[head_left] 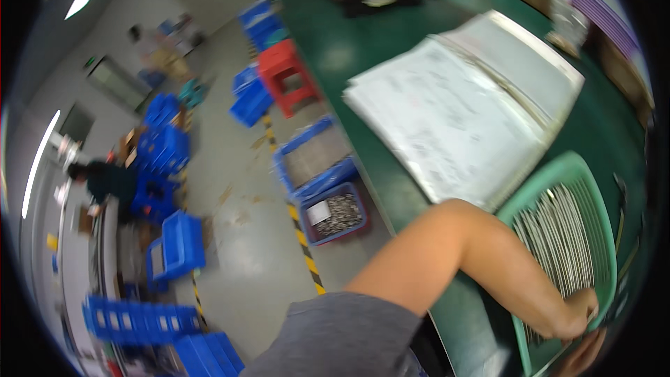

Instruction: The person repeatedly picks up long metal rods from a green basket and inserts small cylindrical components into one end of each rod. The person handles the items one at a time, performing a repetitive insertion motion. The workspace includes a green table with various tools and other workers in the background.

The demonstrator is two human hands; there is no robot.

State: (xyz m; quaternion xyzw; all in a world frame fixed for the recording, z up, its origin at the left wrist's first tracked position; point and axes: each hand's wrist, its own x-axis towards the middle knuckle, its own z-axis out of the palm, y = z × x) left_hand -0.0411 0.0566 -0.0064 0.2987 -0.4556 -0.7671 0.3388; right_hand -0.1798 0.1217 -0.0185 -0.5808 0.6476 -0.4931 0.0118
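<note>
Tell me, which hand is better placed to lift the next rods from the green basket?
Left, probably. The left hand already rests on the metal rods inside the green basket. The right hand sits lower, at the basket's near edge, mostly out of view.

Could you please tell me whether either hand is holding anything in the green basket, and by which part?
The left hand rests on the near ends of the metal rods in the green basket; an actual grip cannot be told. The right hand is mostly hidden.

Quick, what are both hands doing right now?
Left hand: curled around thin metal rods in the green basket.
Right hand: mostly hidden, cannot tell.
</note>
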